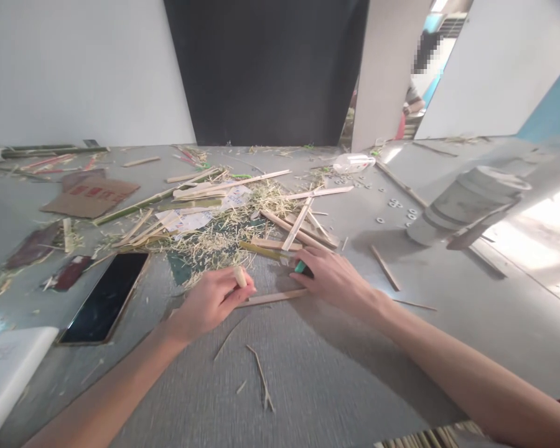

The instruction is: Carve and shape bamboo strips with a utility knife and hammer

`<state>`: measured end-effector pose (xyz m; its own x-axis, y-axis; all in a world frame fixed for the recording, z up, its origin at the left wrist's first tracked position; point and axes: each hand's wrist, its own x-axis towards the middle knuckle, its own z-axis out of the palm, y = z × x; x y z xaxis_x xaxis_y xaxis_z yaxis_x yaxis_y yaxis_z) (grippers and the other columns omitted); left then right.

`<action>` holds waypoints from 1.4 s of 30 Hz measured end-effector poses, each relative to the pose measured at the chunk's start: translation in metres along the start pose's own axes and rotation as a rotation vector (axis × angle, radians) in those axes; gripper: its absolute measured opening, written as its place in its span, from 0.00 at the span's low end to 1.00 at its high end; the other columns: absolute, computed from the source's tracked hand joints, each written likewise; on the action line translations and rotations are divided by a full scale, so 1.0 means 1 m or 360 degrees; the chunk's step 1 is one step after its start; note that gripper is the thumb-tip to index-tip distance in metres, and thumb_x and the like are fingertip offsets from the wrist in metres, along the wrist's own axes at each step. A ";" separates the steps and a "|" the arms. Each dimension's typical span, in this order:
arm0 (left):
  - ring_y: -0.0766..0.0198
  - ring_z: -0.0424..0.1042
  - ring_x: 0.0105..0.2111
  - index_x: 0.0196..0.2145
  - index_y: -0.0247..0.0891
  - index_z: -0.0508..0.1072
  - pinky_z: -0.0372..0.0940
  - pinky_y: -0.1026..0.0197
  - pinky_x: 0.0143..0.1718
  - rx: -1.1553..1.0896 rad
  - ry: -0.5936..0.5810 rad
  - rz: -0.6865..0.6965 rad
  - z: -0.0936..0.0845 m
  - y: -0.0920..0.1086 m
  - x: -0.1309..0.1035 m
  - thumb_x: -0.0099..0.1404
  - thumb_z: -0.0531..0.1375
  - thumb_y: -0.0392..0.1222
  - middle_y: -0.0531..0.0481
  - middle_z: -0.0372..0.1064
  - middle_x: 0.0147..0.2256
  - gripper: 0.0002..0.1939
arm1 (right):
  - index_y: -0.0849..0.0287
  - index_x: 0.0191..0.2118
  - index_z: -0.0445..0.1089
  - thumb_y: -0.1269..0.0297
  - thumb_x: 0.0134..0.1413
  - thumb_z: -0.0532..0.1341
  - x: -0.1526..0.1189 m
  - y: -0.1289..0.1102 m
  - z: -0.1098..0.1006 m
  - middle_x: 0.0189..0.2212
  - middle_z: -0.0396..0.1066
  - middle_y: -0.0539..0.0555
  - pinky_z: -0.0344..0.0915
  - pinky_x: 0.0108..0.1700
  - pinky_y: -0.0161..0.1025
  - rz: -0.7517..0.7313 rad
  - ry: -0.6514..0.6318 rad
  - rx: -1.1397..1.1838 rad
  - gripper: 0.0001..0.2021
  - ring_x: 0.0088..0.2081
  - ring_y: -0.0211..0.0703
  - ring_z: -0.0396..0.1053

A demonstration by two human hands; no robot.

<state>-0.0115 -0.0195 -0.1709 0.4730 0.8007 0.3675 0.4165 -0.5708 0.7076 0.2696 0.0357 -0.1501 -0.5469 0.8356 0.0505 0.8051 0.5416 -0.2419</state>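
My left hand (214,297) is closed around a short pale stick (239,277), its blunt end sticking up between thumb and fingers. To its right, my right hand (331,274) has its fingers wrapped over a knife with a teal and black handle (301,267). A yellowish strip (266,250) reaches left from the knife's front end; whether it is the blade or a bamboo piece I cannot tell. A pale wooden strip (280,298) lies flat on the table between and below my hands. Thin shavings (214,252) and split bamboo strips (224,185) are heaped just beyond them.
A phone (107,298) and a white object (16,373) lie at left, near cardboard (91,194). Small white rings (394,203), a clear plastic packet (353,163) and a large pale cylinder (466,202) stand at right. Another person (414,99) is partly visible behind the panels.
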 end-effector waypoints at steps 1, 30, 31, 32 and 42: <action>0.67 0.71 0.30 0.35 0.39 0.72 0.63 0.63 0.36 -0.0008 0.0002 0.0001 0.000 0.000 0.000 0.79 0.54 0.42 0.54 0.72 0.32 0.14 | 0.58 0.47 0.73 0.59 0.66 0.63 -0.001 0.001 0.000 0.45 0.77 0.61 0.58 0.34 0.42 -0.0001 0.0006 -0.0034 0.09 0.41 0.52 0.73; 0.64 0.74 0.31 0.32 0.39 0.73 0.66 0.61 0.36 0.0079 0.0023 0.0073 -0.001 0.001 0.001 0.79 0.53 0.46 0.50 0.75 0.31 0.18 | 0.59 0.60 0.70 0.56 0.68 0.64 0.110 0.009 -0.019 0.57 0.72 0.60 0.74 0.52 0.53 0.0252 -0.0207 -0.0222 0.19 0.52 0.51 0.74; 0.64 0.73 0.31 0.32 0.39 0.73 0.66 0.61 0.36 0.0082 0.0024 0.0074 -0.002 0.001 0.001 0.79 0.53 0.46 0.50 0.74 0.31 0.18 | 0.58 0.59 0.70 0.56 0.68 0.64 0.109 0.013 -0.022 0.57 0.72 0.60 0.74 0.52 0.53 0.0243 -0.0208 -0.0180 0.19 0.52 0.50 0.74; 0.64 0.73 0.31 0.32 0.39 0.73 0.66 0.61 0.36 0.0086 0.0022 0.0074 -0.002 0.001 0.002 0.80 0.53 0.45 0.50 0.74 0.31 0.18 | 0.58 0.59 0.71 0.56 0.69 0.64 0.108 0.017 -0.026 0.57 0.72 0.60 0.74 0.52 0.53 0.0231 -0.0204 -0.0131 0.19 0.52 0.50 0.74; 0.62 0.75 0.34 0.35 0.38 0.76 0.66 0.60 0.39 0.0177 0.0026 0.0075 0.000 0.001 0.001 0.79 0.55 0.47 0.49 0.76 0.33 0.17 | 0.60 0.38 0.74 0.60 0.67 0.62 0.108 0.039 -0.090 0.35 0.77 0.55 0.68 0.41 0.42 -0.0112 0.0379 0.0636 0.10 0.36 0.41 0.72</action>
<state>-0.0106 -0.0190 -0.1698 0.4816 0.7749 0.4094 0.4782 -0.6239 0.6182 0.2625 0.1549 -0.0664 -0.4916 0.8212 0.2899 0.5909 0.5591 -0.5815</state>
